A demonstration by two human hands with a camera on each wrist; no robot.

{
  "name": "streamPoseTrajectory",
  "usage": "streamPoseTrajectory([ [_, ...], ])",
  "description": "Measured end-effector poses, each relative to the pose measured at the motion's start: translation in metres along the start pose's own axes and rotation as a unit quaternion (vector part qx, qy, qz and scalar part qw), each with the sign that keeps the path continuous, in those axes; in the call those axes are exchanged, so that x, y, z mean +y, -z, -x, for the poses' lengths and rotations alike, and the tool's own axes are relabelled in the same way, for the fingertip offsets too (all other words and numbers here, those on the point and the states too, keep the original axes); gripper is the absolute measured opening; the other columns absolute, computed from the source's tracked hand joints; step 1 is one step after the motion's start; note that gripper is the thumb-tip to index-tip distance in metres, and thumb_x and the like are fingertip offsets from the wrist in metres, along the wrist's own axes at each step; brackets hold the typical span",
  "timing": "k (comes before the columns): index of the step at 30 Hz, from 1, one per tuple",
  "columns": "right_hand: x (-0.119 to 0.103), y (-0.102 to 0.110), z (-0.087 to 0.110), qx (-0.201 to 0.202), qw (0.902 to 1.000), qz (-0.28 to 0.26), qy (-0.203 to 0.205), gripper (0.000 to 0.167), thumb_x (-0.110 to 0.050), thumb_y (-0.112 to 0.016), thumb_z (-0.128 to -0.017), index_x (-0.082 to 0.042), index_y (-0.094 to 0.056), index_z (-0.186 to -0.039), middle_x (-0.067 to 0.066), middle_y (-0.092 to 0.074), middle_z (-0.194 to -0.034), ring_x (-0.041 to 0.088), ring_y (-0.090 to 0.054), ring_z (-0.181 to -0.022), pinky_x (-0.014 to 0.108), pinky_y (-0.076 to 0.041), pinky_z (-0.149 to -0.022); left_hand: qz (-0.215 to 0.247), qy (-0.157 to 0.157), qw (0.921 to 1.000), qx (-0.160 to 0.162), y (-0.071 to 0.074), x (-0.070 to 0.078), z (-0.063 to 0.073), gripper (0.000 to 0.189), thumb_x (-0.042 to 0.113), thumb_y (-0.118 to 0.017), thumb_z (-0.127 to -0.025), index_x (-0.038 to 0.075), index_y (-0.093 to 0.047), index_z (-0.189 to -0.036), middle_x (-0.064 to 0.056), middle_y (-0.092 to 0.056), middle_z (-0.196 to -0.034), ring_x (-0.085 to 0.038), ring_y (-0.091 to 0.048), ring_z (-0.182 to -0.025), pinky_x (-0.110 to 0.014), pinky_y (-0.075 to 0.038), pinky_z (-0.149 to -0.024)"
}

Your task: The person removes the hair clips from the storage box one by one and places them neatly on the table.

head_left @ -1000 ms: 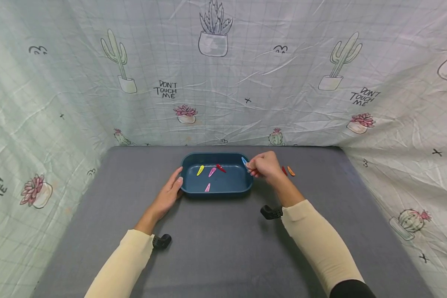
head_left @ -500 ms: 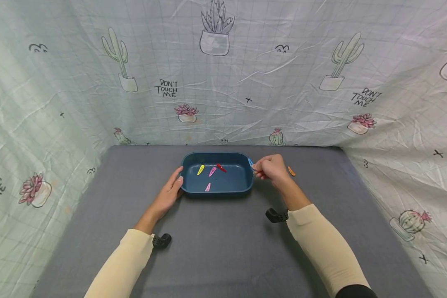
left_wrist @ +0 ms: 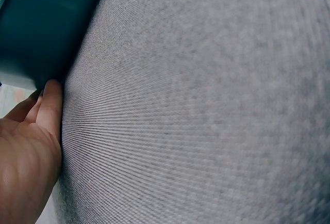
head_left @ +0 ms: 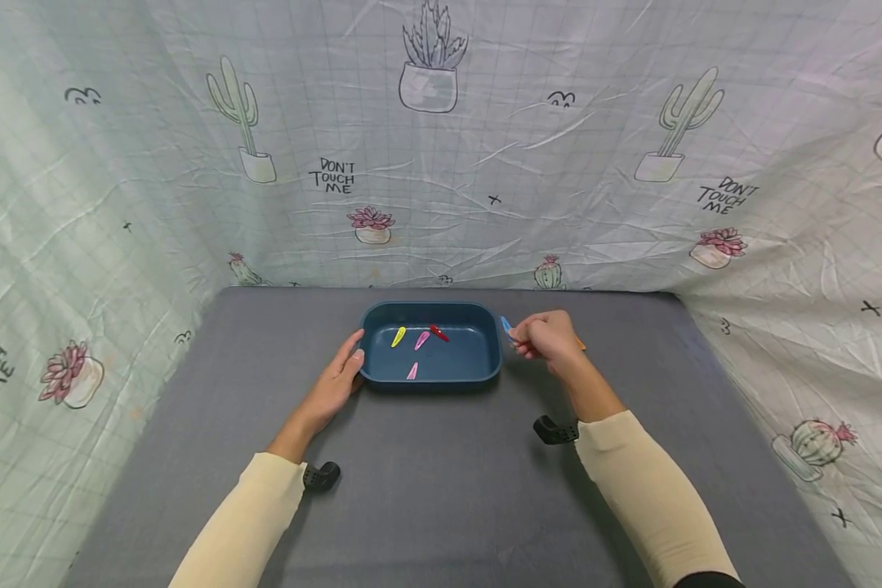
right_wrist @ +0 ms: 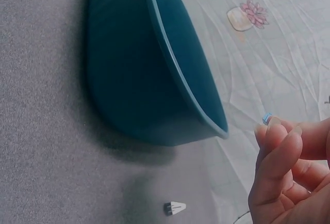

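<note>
A dark blue rectangular tray (head_left: pixel 478 377) sits on the table. Inside lie a yellow hair clip (head_left: pixel 398 336), a red hair clip (head_left: pixel 439 333), a pink hair clip (head_left: pixel 422 340) and a lighter pink hair clip (head_left: pixel 412 371). My left hand (head_left: pixel 334 380) rests against the tray's left end, its fingers fairly straight along the outer wall. Just right of the tray, my right hand (head_left: pixel 547 336) pinches a blue hair clip (head_left: pixel 505 324) between thumb and fingertips; only its tip shows in the right wrist view.
An orange hair clip (head_left: pixel 581 344) lies on the grey table (head_left: pixel 441 482), partly hidden behind my right hand. In the right wrist view, a small pale wedge-shaped piece (right_wrist: pixel 175 208) lies beyond the tray's end. A patterned cloth (head_left: pixel 456 163) hangs behind and at both sides.
My right hand has moved rightward from over the tray's right end to outside it, still pinching the blue clip. It now covers a red clip seen on the table earlier. My left hand stays put.
</note>
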State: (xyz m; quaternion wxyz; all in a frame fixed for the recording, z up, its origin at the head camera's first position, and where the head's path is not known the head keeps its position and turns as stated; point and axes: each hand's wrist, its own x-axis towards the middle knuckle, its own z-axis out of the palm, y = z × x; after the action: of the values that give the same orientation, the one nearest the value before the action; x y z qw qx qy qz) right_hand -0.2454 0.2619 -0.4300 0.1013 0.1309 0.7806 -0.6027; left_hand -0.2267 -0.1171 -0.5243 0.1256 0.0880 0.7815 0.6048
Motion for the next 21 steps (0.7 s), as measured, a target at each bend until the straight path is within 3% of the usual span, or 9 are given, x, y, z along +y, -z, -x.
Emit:
streamPoseTrajectory([
  [21, 0.013, 0.009, 0.0, 0.014, 0.9998, -0.006, -0.011, 0.017, -0.003, -0.066, -0.098, 0.011, -0.074, -0.103, 0.0, -0.069, -0.069, 0.007, -0.059, -0.056, 0.02, -0.054, -0.055, 0.01, -0.005, 0.9999, -0.01, 0.002, 0.001, 0.001, 0.06, 0.043, -0.03, -0.115, 0.026, -0.01, -0.169, -0.009, -0.001, -0.178, -0.036, -0.01, -0.164, -0.062, -0.025, -0.126],
])
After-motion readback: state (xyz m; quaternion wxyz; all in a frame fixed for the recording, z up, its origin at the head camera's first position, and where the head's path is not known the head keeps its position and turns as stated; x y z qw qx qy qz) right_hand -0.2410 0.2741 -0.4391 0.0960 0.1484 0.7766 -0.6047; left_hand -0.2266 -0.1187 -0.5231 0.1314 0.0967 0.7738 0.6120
